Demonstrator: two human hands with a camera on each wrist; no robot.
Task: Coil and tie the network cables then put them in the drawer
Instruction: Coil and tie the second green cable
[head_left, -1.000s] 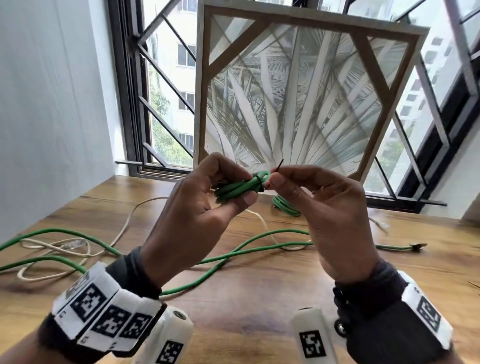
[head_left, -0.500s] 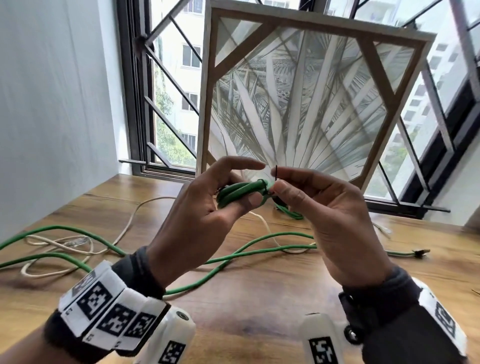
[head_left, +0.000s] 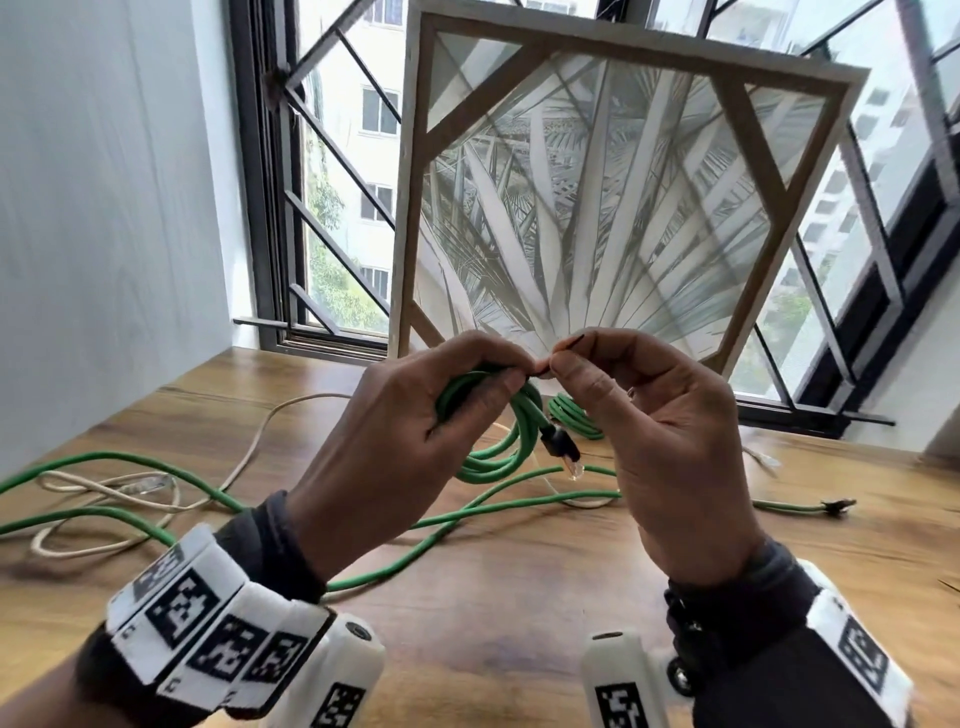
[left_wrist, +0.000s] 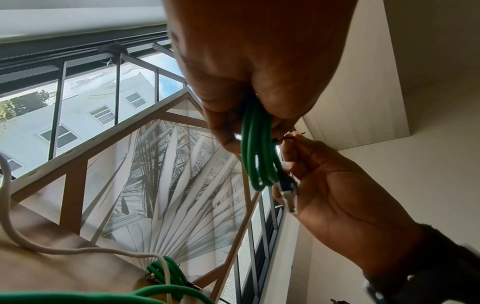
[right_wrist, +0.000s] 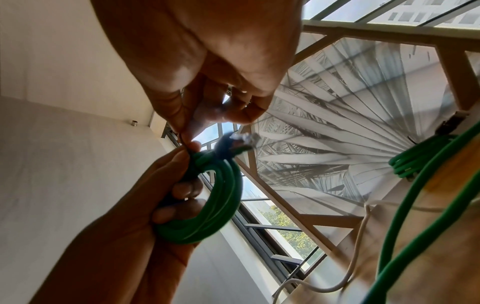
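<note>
Left to right: loose green cable (head_left: 78, 467) and cream cable (head_left: 104, 488) sprawl on the wooden table (head_left: 519, 597), uncoiled. Left hand (head_left: 395, 457) is curled round the green coil (head_left: 498, 447), held above the table; plug (head_left: 563, 452) dangles free. Right hand (head_left: 660, 441) pinches a thin dark tie (head_left: 571, 344) at the coil's top. Coil looks light, springy; likely unwinds if released, so grip across all loops beside the tie. A tied coil (head_left: 574, 418) sits behind. No drawer in view. Only wrist markers, no legible text.
</note>
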